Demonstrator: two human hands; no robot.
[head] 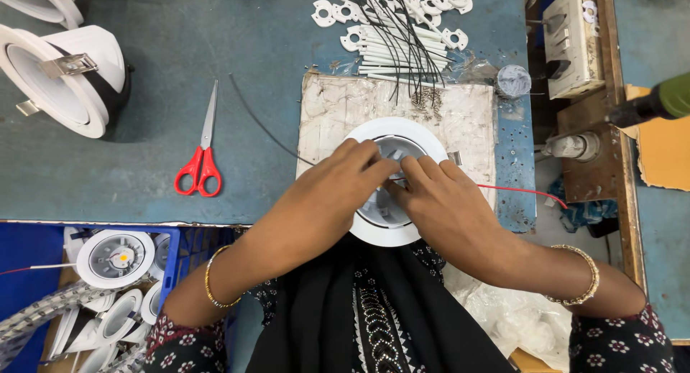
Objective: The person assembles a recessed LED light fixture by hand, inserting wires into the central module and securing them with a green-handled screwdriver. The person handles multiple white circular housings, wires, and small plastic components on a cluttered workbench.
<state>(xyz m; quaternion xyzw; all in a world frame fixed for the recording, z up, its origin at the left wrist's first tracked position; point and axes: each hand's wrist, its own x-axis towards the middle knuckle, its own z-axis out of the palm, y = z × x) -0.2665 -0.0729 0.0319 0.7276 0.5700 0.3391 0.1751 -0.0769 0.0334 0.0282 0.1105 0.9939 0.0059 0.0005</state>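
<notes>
A round white downlight housing (374,132) lies on a worn whitish work pad (338,103) at the table's near edge. My left hand (327,190) and my right hand (442,200) both rest over the housing, fingertips pinched together at its middle on a small part I cannot make out. A thin red wire (517,191) runs out from under my right hand to the right. A thin black wire (262,121) leads away from the housing to the upper left.
Red-handled scissors (203,157) lie left of the pad. White downlights (65,75) stand at the far left. White brackets and black-wired strips (395,35) pile behind the pad. A blue crate (172,261) of finished lights sits at lower left. A power tool (658,103) is at right.
</notes>
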